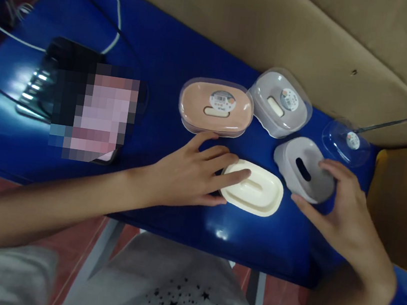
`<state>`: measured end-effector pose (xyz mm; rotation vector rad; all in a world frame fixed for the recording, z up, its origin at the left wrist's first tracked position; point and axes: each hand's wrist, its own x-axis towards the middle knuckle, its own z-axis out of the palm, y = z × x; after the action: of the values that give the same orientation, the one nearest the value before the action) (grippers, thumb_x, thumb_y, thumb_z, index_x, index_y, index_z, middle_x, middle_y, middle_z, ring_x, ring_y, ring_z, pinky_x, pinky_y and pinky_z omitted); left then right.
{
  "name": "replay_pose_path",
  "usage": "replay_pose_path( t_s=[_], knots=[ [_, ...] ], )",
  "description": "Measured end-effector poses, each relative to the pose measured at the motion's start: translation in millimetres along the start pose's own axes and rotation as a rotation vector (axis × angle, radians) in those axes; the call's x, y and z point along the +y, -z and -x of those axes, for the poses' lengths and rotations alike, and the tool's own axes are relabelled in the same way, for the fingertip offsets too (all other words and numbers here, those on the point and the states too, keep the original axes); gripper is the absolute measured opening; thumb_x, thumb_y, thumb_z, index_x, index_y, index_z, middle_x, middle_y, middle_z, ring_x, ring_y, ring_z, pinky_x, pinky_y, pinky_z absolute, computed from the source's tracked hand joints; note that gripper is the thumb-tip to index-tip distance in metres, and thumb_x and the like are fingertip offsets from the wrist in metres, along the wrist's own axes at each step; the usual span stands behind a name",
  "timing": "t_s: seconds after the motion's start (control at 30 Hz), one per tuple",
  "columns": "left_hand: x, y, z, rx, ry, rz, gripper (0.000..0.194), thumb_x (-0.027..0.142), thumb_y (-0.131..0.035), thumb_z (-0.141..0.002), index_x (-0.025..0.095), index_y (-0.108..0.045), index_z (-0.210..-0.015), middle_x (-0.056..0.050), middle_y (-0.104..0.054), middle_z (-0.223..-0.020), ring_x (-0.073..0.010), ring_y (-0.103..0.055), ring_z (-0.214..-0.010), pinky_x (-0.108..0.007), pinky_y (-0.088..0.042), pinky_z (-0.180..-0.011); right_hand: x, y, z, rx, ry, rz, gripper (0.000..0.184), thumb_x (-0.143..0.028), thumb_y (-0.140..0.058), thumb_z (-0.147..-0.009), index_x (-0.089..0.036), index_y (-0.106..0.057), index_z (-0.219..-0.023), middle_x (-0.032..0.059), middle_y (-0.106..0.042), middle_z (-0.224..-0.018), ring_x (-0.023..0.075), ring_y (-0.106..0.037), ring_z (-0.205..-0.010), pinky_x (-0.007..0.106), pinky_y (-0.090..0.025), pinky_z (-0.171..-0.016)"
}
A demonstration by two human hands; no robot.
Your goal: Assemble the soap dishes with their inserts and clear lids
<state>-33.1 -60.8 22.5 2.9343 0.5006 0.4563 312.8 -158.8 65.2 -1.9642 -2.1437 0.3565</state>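
Observation:
A cream oval tray with a raised bar in its middle lies on the blue table. My left hand reaches over its left end, fingers spread, one fingertip above or on the bar. To the right, a grey oval soap box body with a dark slot is held between the thumb and fingers of my right hand. Behind these, a peach soap box and a second grey soap box carry clear lids and round labels. A loose clear lid with a label lies at the right.
Cardboard walls off the back of the blue table, and a brown carton stands at the right. A black device and a partly blurred phone lie left, among white cables.

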Motion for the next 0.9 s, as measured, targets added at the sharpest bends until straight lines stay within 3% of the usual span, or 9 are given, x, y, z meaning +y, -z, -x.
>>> replay_pose_path(
  t_s=[0.13, 0.33, 0.57, 0.77, 0.9],
  knots=[
    [0, 0.1, 1, -0.005, 0.021, -0.005, 0.073, 0.045, -0.074, -0.104, 0.020, -0.043, -0.165, -0.013, -0.074, -0.136, -0.0302, -0.069, -0.124, -0.055, -0.042, -0.120, -10, 9, 9, -0.127, 0.144, -0.111, 0.066, -0.048, -0.074, -0.097, -0.035, -0.046, -0.156, 0.0123, -0.051, -0.163, 0.0400, -0.054, -0.150, 0.065, -0.050, -0.119],
    [-1, -2.4, 2, -0.001, 0.042, 0.013, 0.073, 0.044, -0.067, -0.108, 0.018, -0.035, -0.169, -0.014, -0.074, -0.137, -0.0308, -0.070, -0.124, -0.055, -0.042, -0.120, -30, -5, 8, -0.268, 0.226, -0.123, 0.053, -0.035, -0.069, -0.101, -0.032, -0.049, -0.150, 0.0129, -0.043, -0.170, 0.0382, -0.047, -0.155, 0.062, -0.050, -0.119],
    [-1, -4.6, 3, -0.016, 0.042, 0.024, 0.074, 0.046, -0.074, -0.104, 0.020, -0.042, -0.165, -0.021, -0.057, -0.161, -0.0355, -0.059, -0.144, -0.057, -0.038, -0.126, -48, -15, 8, -0.247, 0.321, -0.067, 0.054, -0.029, -0.068, -0.102, -0.030, -0.049, -0.153, 0.0149, -0.043, -0.169, 0.0383, -0.045, -0.156, 0.061, -0.046, -0.121],
    [-3, -4.4, 3, -0.065, 0.005, 0.028, 0.066, 0.044, -0.078, -0.101, 0.020, -0.052, -0.158, -0.021, -0.050, -0.168, -0.0365, -0.059, -0.146, -0.058, -0.041, -0.125, -52, -26, 5, -0.192, 0.383, 0.018, 0.056, -0.031, -0.068, -0.104, -0.027, -0.049, -0.157, 0.0183, -0.044, -0.169, 0.0382, -0.042, -0.160, 0.063, -0.041, -0.124],
    [-5, -3.5, 2, -0.048, 0.018, -0.002, 0.062, 0.041, -0.075, -0.104, 0.018, -0.052, -0.157, -0.023, -0.051, -0.167, -0.0367, -0.057, -0.148, -0.060, -0.042, -0.126, -53, -38, 1, -0.157, 0.416, 0.109, 0.059, -0.035, -0.066, -0.106, -0.031, -0.048, -0.162, 0.0174, -0.037, -0.177, 0.0416, -0.028, -0.167, 0.069, -0.036, -0.127]
  ],
)
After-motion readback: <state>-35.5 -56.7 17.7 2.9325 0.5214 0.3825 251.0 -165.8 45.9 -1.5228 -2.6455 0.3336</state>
